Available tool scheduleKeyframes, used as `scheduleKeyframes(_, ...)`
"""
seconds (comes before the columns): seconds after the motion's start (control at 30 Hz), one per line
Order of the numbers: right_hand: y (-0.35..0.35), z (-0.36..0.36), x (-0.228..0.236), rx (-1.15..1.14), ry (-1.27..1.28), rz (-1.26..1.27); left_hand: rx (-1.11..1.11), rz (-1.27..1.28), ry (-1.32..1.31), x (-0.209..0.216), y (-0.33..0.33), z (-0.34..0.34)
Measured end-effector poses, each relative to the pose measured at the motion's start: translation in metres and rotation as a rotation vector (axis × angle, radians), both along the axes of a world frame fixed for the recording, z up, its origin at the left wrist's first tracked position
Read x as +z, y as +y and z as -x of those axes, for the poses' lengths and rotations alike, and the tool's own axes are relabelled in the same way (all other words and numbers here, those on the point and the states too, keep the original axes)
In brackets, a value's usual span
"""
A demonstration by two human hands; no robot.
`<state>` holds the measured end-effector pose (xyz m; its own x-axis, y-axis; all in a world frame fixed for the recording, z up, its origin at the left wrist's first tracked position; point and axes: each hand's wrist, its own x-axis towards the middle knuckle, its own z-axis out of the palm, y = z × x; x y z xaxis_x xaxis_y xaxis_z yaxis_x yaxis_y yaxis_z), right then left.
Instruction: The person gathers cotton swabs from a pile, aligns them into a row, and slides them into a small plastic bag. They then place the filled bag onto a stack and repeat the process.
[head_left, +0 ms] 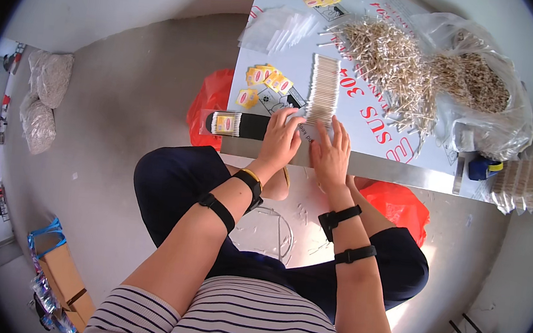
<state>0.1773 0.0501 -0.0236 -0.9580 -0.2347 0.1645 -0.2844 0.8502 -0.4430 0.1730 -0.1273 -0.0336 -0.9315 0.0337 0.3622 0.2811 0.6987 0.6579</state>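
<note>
Squaring up the row of cotton swabs (pixel 323 88) at the table's (pixel 369 167) near edge, left hand (pixel 280 139) and right hand (pixel 330 153) both pressing flat, fingers spread, gripping nothing. Probably needing bagging next: clear bags (pixel 278 29) lying well apart.

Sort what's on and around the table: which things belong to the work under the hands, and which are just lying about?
In hand:
left hand
right hand
aligned row of cotton swabs
loose swab heap
small clear bags
yellow labels

Lying about:
red plastic bag
filled sacks by the wall
cardboard box
</note>
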Motion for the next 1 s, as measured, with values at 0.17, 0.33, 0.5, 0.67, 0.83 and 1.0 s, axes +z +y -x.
scheduleKeyframes(0.17, 0.000, -0.004, -0.003, 0.019, 0.034, -0.019, -0.014, 0.018, -0.005, -0.001, 0.004, 0.002)
scheduleKeyframes(0.33, 0.002, -0.003, -0.006, 0.027, 0.037, -0.015, -0.027, 0.075, -0.004, 0.000, 0.004, 0.004)
scheduleKeyframes(0.5, 0.002, -0.003, -0.006, 0.028, 0.033, 0.022, -0.032, 0.115, -0.013, 0.002, 0.005, 0.004)
scheduleKeyframes(0.67, 0.000, -0.002, 0.000, 0.027, 0.032, 0.018, -0.032, 0.137, -0.001, 0.001, 0.004, 0.004)
scheduleKeyframes(0.83, 0.000, 0.011, 0.007, 0.031, 0.030, 0.029, -0.033, 0.131, -0.005, 0.004, 0.004, 0.004)
scheduleKeyframes(1.0, -0.003, 0.024, 0.006, 0.047, 0.072, 0.038, -0.038, 0.116, -0.021, 0.005, 0.003, 0.004)
